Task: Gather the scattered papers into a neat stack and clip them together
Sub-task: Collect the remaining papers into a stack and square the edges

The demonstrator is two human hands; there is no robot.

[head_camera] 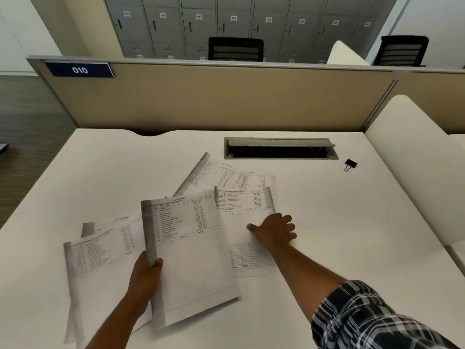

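Observation:
Several printed sheets lie scattered over the white desk (327,222). My left hand (146,275) grips the left edge of one sheet (191,258) and holds it lifted above the others. My right hand (274,230) rests fingers-down on the right side of another sheet (241,205) that lies flat. More sheets lie at the far middle (214,172) and at the left (95,253), partly overlapped. A black binder clip (350,164) lies alone at the far right of the desk, well away from both hands.
An open cable tray (281,148) is set into the desk behind the papers. A beige partition (201,96) with a "010" label closes the far edge. A white divider (412,159) borders the right side. Black chairs and grey lockers stand beyond.

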